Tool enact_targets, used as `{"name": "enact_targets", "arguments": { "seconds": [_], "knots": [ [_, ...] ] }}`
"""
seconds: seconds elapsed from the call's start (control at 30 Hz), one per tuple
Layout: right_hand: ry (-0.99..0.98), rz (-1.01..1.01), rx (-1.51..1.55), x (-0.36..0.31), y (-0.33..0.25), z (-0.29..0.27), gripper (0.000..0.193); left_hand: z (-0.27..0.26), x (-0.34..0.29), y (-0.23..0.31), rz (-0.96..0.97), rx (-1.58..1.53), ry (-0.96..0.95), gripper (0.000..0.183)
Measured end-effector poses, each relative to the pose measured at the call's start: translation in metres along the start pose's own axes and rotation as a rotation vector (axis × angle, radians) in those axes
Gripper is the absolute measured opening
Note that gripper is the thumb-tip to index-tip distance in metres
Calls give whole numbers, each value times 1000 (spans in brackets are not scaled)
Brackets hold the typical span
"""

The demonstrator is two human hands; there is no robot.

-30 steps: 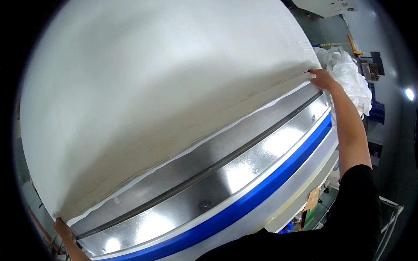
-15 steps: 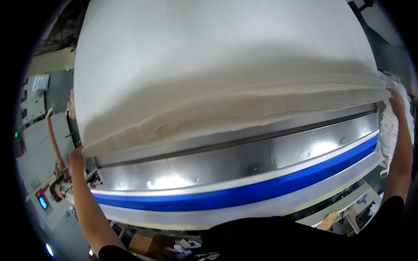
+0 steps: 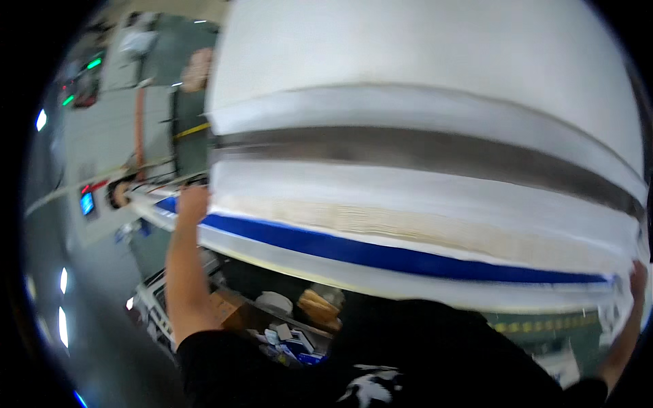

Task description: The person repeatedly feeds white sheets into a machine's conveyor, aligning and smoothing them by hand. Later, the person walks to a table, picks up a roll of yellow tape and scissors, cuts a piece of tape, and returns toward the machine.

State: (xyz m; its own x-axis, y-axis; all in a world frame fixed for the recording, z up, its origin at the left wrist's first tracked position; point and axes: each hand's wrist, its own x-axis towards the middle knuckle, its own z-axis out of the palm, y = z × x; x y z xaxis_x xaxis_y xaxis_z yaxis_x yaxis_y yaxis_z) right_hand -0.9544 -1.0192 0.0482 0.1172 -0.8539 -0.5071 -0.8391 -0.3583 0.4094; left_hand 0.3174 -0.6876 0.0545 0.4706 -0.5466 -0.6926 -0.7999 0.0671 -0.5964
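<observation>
A wide stack of thin white sheets [image 3: 408, 178], its layered edge cream-coloured and facing me, stretches across in front of my body. At its left end my left hand [image 3: 193, 202] is closed on the corner, the fingers blurred and partly hidden. My right hand [image 3: 639, 280] is closed at the far right end of the same stack, near the picture's rim. Beyond the stack runs a strip of dark metal [image 3: 408, 146], and past that a broad white sheet surface [image 3: 428, 51] with a straight near edge.
A blue band [image 3: 326, 246] runs along the near edge of the machine bed. Below it stands a cardboard box [image 3: 231, 307] among loose small items. To the left are a lit blue screen [image 3: 87, 203] and an orange hose [image 3: 140, 129].
Both hands have drawn the sheet stack toward me, over the metal plate and up to the blue band. A metal strip now shows behind it. The view has swung too.
</observation>
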Motion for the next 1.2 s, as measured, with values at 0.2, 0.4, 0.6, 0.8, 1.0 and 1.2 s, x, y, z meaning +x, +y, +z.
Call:
{"name": "enact_targets", "arguments": {
  "seconds": [0.2,0.4,0.6,0.8,1.0,1.2],
  "knots": [
    [-247,-156,8,-39,-84,13,36,44,-15,46,141,75,-363,29],
    [-338,-209,-86,-55,-142,-21,18,54,-9,68,149,127,-441,27],
    [-342,-154,-133,-53,-105,48,13,70,9,85,135,76,-461,26],
    [-376,-64,-94,-51,-78,81,23,63,9,63,-269,34,-352,29],
    [-334,-76,-73,-46,-81,81,13,51,4,57,-492,-305,54,23],
    [-495,56,-111,-51,-117,48,20,48,-4,112,-228,-549,282,28]
  ]
}}
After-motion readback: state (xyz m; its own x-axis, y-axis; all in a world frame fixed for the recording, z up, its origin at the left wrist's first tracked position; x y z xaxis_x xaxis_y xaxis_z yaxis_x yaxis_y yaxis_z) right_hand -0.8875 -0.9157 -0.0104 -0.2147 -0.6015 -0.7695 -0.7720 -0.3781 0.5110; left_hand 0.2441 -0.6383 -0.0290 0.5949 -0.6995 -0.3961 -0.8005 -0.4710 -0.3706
